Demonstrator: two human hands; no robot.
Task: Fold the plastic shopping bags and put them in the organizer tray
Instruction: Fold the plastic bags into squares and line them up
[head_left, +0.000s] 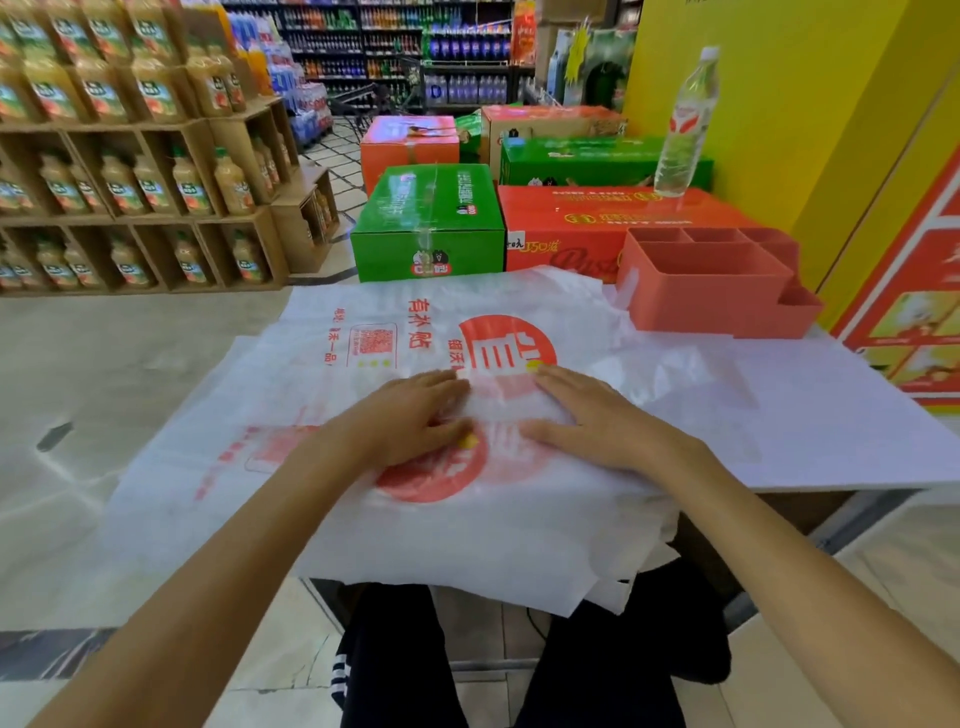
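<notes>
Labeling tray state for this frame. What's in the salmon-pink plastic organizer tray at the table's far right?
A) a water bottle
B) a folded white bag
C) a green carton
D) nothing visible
D: the compartments of the salmon-pink plastic organizer tray that face the camera show only bare walls and floor, while the white printed plastic shopping bags lie flat on the table under both hands.

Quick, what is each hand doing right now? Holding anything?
Left hand: open, fingers flat, pressing on the plastic bags.
Right hand: open, fingers flat, pressing on the same bags. Neither grips anything.
</notes>
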